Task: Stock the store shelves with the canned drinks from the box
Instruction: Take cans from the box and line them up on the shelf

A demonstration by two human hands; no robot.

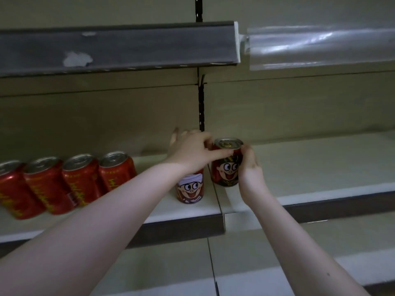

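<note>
Squarely in the middle of the view, both hands meet on the dark-haired cartoon can (227, 167), which stands upright on the shelf (310, 167), just right of the seam between two shelf boards. The right hand (250, 169) comes in from five o'clock on a bare, nearly straight forearm. Its fingers curl round the can's three-o'clock side, palm turned toward it. The left hand (192, 150) reaches from seven o'clock on a long diagonal arm, back of the hand upward. Its thumb lies across the can's front just under the rim and a curled forefinger touches the rim at nine o'clock, so it pinches the top. Another finger sticks out loosely toward eleven o'clock.

Under the left wrist, at seven o'clock of the held can and just beside it, stands a white-capped cartoon can (190, 190), its top hidden by the hand. Whether the hand touches it I cannot tell. Further toward nine o'clock, four red cans (83, 178) stand side by side in a row. At twelve o'clock a slotted upright (201, 107) rises to the grey price rail (128, 48), with a clear plastic strip (320, 45) at one o'clock.
</note>
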